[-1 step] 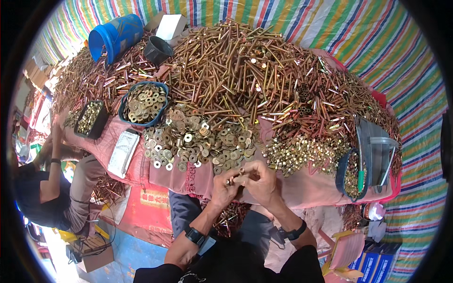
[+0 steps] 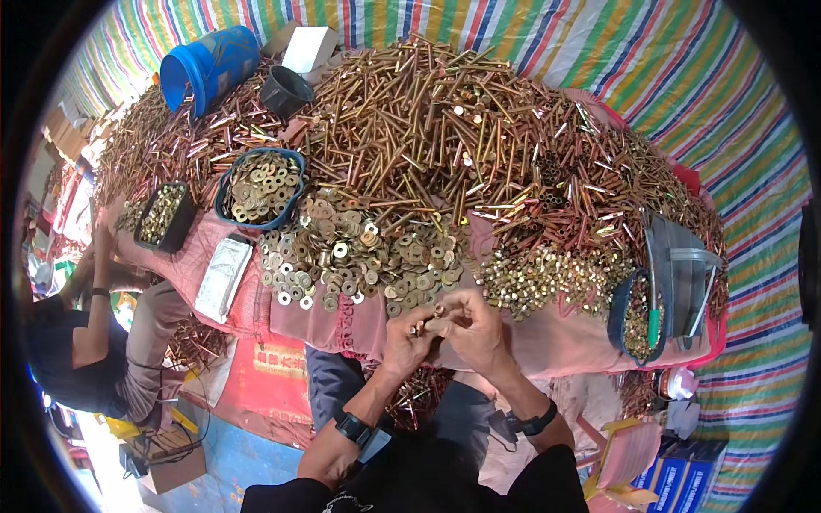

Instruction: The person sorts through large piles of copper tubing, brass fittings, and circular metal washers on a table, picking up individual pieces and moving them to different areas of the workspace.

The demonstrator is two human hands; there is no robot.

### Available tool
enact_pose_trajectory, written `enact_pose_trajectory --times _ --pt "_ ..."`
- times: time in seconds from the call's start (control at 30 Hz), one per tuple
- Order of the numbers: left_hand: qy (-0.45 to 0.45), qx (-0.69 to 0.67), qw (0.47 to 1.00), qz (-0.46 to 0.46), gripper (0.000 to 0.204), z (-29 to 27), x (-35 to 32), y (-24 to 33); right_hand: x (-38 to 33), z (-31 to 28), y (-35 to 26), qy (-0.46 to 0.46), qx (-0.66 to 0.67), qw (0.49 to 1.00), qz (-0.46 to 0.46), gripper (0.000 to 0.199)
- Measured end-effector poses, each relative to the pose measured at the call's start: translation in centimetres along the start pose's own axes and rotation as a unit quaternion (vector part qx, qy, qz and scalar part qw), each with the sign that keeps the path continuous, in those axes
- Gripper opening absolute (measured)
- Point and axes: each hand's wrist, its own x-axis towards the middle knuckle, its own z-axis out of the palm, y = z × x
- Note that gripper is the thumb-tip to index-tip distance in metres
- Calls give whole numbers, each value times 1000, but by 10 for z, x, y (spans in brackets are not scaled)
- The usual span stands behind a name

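Observation:
My left hand (image 2: 405,344) is closed around a few small brassy bolts (image 2: 416,329), whose ends poke out by the fingers. Pressed against it, my right hand (image 2: 469,335) has thumb and fingers pinched at a bolt end; its exact grip is partly hidden. Both hands are over the near edge of the pink cloth (image 2: 547,342). Just beyond them lie a spread of flat round washers (image 2: 342,248) and, to the right, a heap of small golden nuts (image 2: 556,278). A large pile of long copper-coloured bolts and sleeves (image 2: 410,120) rises behind.
Washers fill a blue basin (image 2: 224,205); nuts fill a black tray (image 2: 178,229) and a dark bin (image 2: 617,329) at right. A blue bucket (image 2: 227,68) lies on its side beside a black cup (image 2: 288,91). A white packet (image 2: 224,278) is at left, near a seated person (image 2: 77,359).
My right fingers have shifted very slightly at the bolt end. Nothing else visibly differs.

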Motion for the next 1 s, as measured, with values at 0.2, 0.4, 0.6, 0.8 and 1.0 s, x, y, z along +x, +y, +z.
enact_pose_trajectory --times 0.2,0.4,0.6,0.8,1.0 --pt "-2 22 999 48 20 0 3 -5 10 -7 4 -18 -93 981 -167 25" --pt "2 29 999 21 20 2 -1 -15 11 -3 0 6 -58 987 -148 30" --pt "19 45 997 61 22 2 0 -18 10 -7 -5 -20 -22 994 -101 28" --pt "-6 59 995 79 25 1 1 -10 4 -8 -6 -1 -87 986 -140 26" --pt "-11 51 996 66 25 2 2 -7 5 -9 0 -12 -73 974 -212 22"
